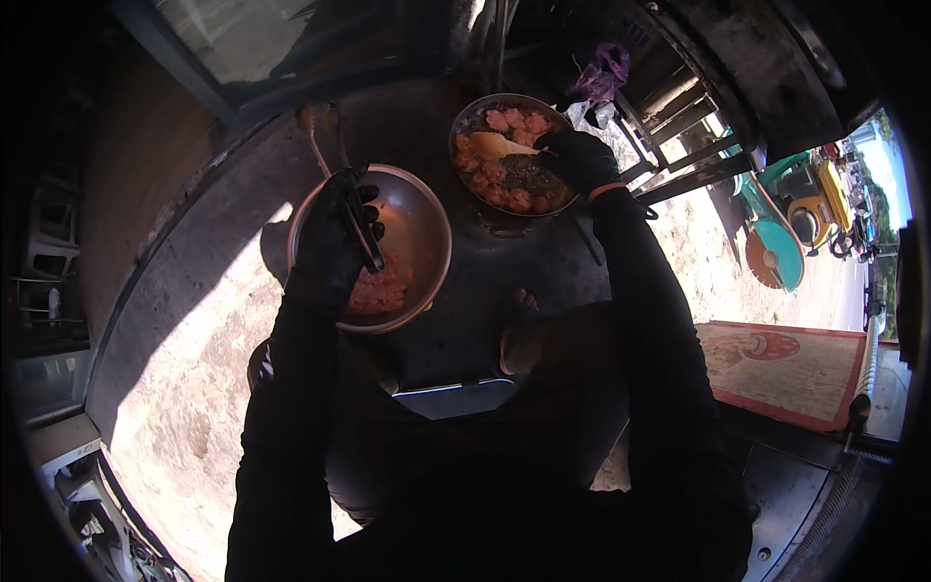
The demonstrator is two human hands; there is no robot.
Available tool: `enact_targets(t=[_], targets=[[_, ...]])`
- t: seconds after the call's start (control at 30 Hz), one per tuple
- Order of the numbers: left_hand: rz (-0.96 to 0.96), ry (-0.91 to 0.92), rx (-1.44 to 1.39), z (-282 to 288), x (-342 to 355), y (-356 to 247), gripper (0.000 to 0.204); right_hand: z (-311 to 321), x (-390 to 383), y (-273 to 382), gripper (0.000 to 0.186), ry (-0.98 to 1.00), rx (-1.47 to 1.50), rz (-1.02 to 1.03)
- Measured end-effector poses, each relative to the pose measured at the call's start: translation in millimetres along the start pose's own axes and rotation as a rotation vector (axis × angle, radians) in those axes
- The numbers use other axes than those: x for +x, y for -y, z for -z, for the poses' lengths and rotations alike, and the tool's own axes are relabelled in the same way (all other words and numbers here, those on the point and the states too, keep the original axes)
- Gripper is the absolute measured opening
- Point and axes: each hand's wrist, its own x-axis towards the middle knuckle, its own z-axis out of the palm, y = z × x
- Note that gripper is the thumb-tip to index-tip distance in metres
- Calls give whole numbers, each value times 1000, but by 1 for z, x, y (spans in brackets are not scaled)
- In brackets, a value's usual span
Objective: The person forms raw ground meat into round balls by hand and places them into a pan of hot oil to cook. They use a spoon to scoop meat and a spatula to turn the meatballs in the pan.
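Note:
My left hand (pixel 335 233), in a black glove, is closed around a pair of metal tongs (pixel 316 147) over the left side of a steel bowl (pixel 427 218). The two tong arms stick out past the bowl's far rim. Pink minced meat (pixel 380 291) lies in the bottom of the bowl, partly hidden by that hand. To the right, my black-gloved right hand (pixel 580 160) grips a wooden spoon (pixel 499 146) at the pan's right rim. Its head rests in a round frying pan (pixel 504 98) of dark oil, among browned meat pieces (pixel 490 179) and pinker ones (pixel 517 120) at the far side.
A glass-panelled case (pixel 291 44) stands beyond the bowl. Dark metal racks (pixel 689 112) rise right of the pan, with a purple plastic bag (pixel 603 70) on them. A red-edged board (pixel 781 373) lies at the right. My knees flank the bowl's near side.

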Motion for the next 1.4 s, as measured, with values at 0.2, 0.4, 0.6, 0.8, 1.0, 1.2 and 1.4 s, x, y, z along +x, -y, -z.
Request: enact_targets(t=[0.2,0.4,0.6,0.8,1.0,1.2,1.4], targets=[[-28,18,48,2,0,6,39,-17,13,33,21,-262,-254,174],[-18,72,31,4,5,5,39,-10,20,36,33,-135,-285,121],[-53,22,53,-1,2,6,42,-23,29,43,21,-188,-246,108],[-45,59,67,3,3,4,39,-29,28,35,20,-213,-289,138],[-49,38,83,1,3,2,38,-34,37,31,19,-327,-203,133],[-63,55,95,-1,3,3,39,-44,42,35,18,-325,-245,60],[-75,51,88,3,3,5,39,-22,33,24,21,-142,-205,-33]])
